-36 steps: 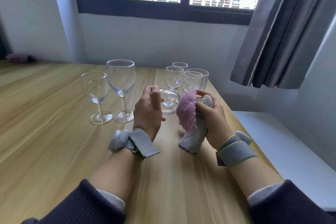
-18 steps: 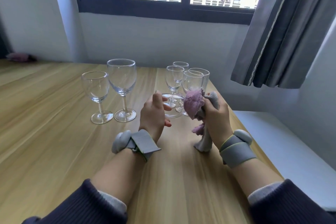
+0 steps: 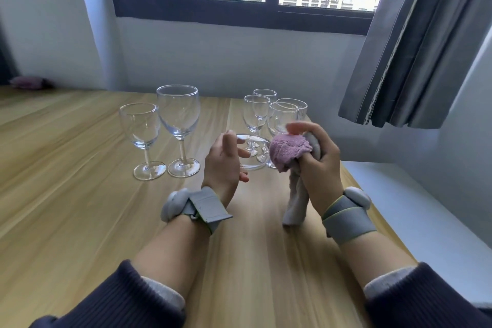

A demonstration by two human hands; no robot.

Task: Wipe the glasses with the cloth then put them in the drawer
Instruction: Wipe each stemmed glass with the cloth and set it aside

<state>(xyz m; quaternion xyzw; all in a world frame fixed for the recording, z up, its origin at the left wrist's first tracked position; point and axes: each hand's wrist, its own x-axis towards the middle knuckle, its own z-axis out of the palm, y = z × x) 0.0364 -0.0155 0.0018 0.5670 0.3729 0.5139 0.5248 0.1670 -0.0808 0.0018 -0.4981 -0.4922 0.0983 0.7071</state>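
Observation:
My left hand [image 3: 222, 165] grips a clear glass [image 3: 255, 161] that is tipped on its side above the wooden table [image 3: 80, 194], one round end facing me. Just right of it, my right hand [image 3: 319, 160] clutches a bunched pink and grey cloth [image 3: 288, 150] whose pink end sits against the glass's right edge while the grey tail hangs to the tabletop. A tall wine glass [image 3: 177, 114] and a shorter one [image 3: 139, 125] stand upright left of my hands. Several small glasses [image 3: 256, 112] are clustered behind my hands. No drawer is in view.
The table's right edge runs just beyond my right wrist, with a white ledge [image 3: 426, 208] below it. A grey curtain [image 3: 415, 48] hangs at the upper right. A small pink object [image 3: 29, 82] lies at the table's far left by the wall.
My right hand has re-bunched the cloth and drifted slightly right and up beside the glass. My left hand has turned the glass a little while keeping hold.

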